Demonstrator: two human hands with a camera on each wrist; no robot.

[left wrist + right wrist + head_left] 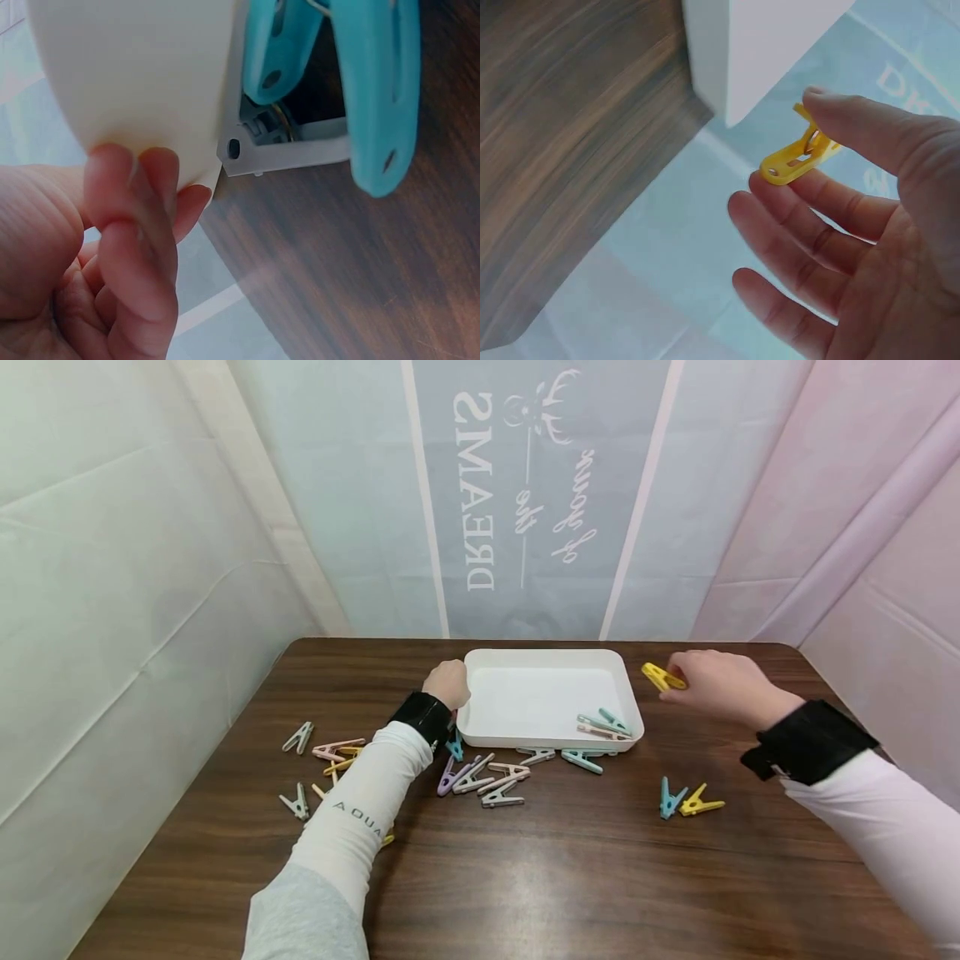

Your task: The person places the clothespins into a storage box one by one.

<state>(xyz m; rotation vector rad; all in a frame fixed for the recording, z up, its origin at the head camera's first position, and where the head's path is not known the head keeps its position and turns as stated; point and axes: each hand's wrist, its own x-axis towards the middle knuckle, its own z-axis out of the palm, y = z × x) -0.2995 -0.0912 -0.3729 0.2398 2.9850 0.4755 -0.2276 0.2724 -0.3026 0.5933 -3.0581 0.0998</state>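
Observation:
At the left end of a white tray, my left hand grips the tray wall; the left wrist view shows curled fingers against it. A teal clothespin and a grey clothespin lie close by there. Right of the tray, above the table, my right hand pinches a yellow clothespin between thumb and fingertips, its other fingers spread in the right wrist view. Inside the tray's front right corner lie a few clothespins, among them a teal one and a beige one.
Several pastel clothespins, one of them purple, lie before the tray. More, including a grey-green one, are scattered at left, partly hidden by the left sleeve. A blue clothespin and another yellow clothespin lie at right. Curtains surround the table.

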